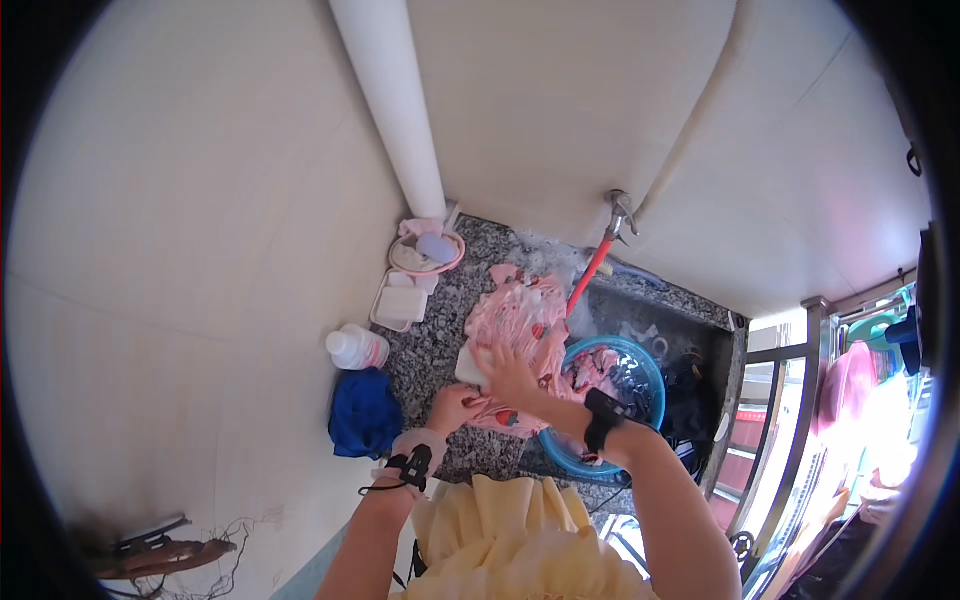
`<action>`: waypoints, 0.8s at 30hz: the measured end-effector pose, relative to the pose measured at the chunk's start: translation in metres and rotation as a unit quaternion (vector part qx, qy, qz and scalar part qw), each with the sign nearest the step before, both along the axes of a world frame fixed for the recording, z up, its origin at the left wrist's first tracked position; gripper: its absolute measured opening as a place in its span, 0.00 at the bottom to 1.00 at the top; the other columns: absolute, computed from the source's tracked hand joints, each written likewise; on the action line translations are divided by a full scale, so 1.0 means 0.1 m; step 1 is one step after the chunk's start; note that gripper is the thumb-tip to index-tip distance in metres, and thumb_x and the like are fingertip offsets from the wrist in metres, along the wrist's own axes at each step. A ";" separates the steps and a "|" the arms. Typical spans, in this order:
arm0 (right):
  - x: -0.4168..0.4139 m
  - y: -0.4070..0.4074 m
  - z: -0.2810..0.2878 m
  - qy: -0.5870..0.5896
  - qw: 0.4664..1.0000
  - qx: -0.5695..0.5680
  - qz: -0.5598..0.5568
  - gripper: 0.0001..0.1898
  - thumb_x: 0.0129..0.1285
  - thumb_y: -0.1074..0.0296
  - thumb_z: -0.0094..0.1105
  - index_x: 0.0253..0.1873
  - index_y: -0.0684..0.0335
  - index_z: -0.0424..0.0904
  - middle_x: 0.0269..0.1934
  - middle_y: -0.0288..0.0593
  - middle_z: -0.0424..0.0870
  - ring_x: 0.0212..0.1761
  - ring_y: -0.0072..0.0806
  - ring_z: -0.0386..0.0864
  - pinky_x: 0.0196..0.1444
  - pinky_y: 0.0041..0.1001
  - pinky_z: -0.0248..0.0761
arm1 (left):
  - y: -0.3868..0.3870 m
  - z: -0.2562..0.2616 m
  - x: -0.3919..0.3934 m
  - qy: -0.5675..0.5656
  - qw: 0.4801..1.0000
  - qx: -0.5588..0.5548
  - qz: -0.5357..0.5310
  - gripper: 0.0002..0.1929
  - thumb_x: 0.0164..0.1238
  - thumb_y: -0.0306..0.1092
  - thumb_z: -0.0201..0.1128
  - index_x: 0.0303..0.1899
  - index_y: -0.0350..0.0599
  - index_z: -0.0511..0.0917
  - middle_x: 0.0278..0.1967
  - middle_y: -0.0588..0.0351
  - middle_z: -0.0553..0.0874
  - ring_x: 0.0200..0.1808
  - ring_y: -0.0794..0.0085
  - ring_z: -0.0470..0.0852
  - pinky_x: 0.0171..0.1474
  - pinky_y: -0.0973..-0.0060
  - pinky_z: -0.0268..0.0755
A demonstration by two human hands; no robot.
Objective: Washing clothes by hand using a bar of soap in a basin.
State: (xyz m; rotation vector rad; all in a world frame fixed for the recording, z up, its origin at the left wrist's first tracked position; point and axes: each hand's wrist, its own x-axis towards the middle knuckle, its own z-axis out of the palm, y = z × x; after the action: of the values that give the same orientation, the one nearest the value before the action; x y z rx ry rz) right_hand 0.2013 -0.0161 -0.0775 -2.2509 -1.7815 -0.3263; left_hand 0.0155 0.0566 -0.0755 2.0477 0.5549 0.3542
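A wet pink garment point(517, 319) with strawberry and bear prints lies spread on a speckled granite slab point(442, 330). My left hand point(452, 409) pinches its near left edge. My right hand point(514, 379) rests on the cloth, its fingers against a white bar point(471, 366) that looks like soap. Part of that bar is hidden under the hand. Right of the garment, a blue plastic basin point(660, 386) sits in the sunken sink and holds wet pink printed cloth point(596, 367) in water.
A red hose point(589, 277) hangs from a wall tap point(619, 214) toward the sink point(701, 337). Along the left wall are a pink basket point(459, 259), a soap dish point(401, 304), a white bottle point(360, 347) and blue cloth point(366, 412). Dark cloth point(682, 397) lies right of the basin.
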 end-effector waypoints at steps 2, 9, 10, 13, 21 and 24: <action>0.31 0.31 0.28 0.074 0.982 -0.167 -0.053 0.40 0.62 0.53 0.60 0.77 0.58 0.57 0.55 0.58 0.77 0.54 0.51 0.76 0.51 0.46 0.70 | 0.02 0.02 -0.04 0.008 1.000 0.000 -0.002 0.09 0.54 0.30 0.76 0.34 0.40 0.86 0.27 0.52 0.83 0.27 0.65 0.84 0.33 0.71 0.76; -0.06 0.10 -0.02 -0.077 0.992 -0.099 -0.014 0.41 0.62 0.44 0.61 0.76 0.55 0.60 0.57 0.52 0.77 0.54 0.44 0.75 0.44 0.45 0.68 | -0.01 0.10 -0.01 -0.002 0.997 0.060 -0.043 0.07 0.59 0.35 0.73 0.37 0.46 0.86 0.30 0.51 0.81 0.29 0.54 0.83 0.34 0.64 0.77; 0.00 0.08 -0.04 -0.074 0.993 -0.092 0.014 0.41 0.62 0.43 0.61 0.76 0.54 0.59 0.57 0.53 0.77 0.55 0.44 0.75 0.46 0.45 0.68 | -0.05 0.12 0.02 -0.038 0.996 0.074 -0.042 0.07 0.60 0.35 0.72 0.38 0.47 0.84 0.32 0.51 0.81 0.31 0.51 0.83 0.35 0.62 0.78; 0.45 0.36 0.12 0.065 0.994 -0.076 -0.043 0.46 0.57 0.42 0.64 0.78 0.52 0.57 0.59 0.56 0.75 0.58 0.48 0.74 0.53 0.46 0.68 | -0.04 0.10 0.08 -0.033 0.990 0.127 -0.058 0.08 0.60 0.35 0.72 0.36 0.46 0.81 0.33 0.51 0.81 0.33 0.50 0.83 0.35 0.61 0.78; -0.16 -0.45 0.12 0.087 0.993 -0.068 0.050 0.47 0.52 0.45 0.68 0.76 0.55 0.59 0.54 0.61 0.75 0.51 0.51 0.75 0.48 0.48 0.68 | -0.11 0.09 -0.03 0.010 0.997 0.063 0.031 0.10 0.55 0.31 0.74 0.34 0.44 0.78 0.29 0.51 0.78 0.29 0.53 0.80 0.33 0.64 0.73; 0.70 -0.26 0.10 0.039 0.979 -0.072 -0.188 0.46 0.52 0.48 0.68 0.76 0.56 0.61 0.54 0.60 0.75 0.51 0.51 0.75 0.50 0.51 0.69 | -0.15 0.13 0.09 0.019 0.999 0.046 0.013 0.11 0.55 0.31 0.73 0.34 0.43 0.78 0.29 0.51 0.78 0.30 0.54 0.80 0.34 0.64 0.73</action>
State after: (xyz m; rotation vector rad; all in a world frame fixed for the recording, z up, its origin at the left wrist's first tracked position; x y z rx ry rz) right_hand 0.2713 -0.0426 -0.0670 -2.6618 -1.3734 -0.1780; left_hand 0.0249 0.0412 -0.0630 2.1414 0.5980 0.3631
